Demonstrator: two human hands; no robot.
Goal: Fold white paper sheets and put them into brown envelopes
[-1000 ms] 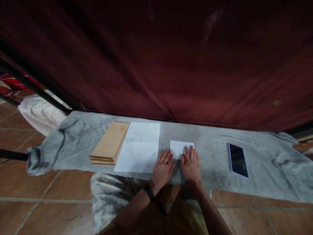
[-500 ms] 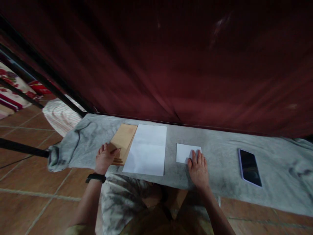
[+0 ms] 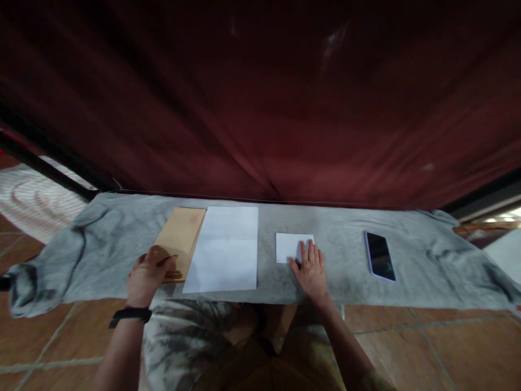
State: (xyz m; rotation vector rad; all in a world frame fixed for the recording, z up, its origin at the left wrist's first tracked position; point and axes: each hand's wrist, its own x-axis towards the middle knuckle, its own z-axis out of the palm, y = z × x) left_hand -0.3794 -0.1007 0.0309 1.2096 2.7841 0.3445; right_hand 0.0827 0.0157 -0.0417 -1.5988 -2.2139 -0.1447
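My left hand (image 3: 147, 275) rests on the near corner of a stack of brown envelopes (image 3: 179, 235), thumb and fingers pinching its edge. Lying flat with fingers stretched out, my right hand (image 3: 310, 270) presses on the near right part of a small folded white paper (image 3: 288, 246). Between the two hands lies a stack of white sheets (image 3: 226, 248). Everything sits on a grey cloth (image 3: 101, 244) spread over the tiled floor.
A dark phone (image 3: 379, 256) with a lilac case lies on the cloth to the right. A dark red curtain (image 3: 260, 108) hangs behind the cloth. A striped rug (image 3: 32, 195) is at the far left. My knees are near the cloth's front edge.
My left hand left the small folded paper, moved left across the white sheets and settled on the brown envelope stack. My right hand stayed on the folded paper.
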